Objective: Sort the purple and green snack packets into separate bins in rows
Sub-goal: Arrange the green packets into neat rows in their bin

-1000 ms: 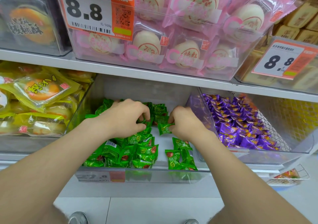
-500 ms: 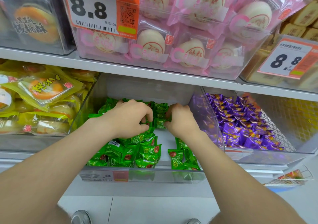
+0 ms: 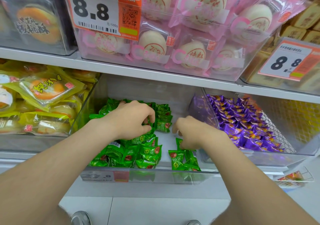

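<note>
Green snack packets fill the clear middle bin (image 3: 155,175). A tidy row of them (image 3: 163,119) stands at the back, a loose heap (image 3: 124,155) lies front left, and a few (image 3: 181,160) lie front right. My left hand (image 3: 131,121) reaches into the bin with its fingers curled on green packets beside the row. My right hand (image 3: 192,134) hovers over the front-right packets, fingers curled down; what it holds is hidden. Purple snack packets (image 3: 242,121) lie in rows in the clear bin (image 3: 199,107) to the right.
A bin of yellow pastry packs (image 3: 43,95) sits on the left. The shelf above (image 3: 155,72) carries pink bun packs (image 3: 181,34) behind an orange price tag (image 3: 103,12). A white wire basket (image 3: 290,121) stands right of the purple bin.
My right hand has left a green packet at the end of the back row and drawn back toward the front-right packets. My left hand has stayed on the packets.
</note>
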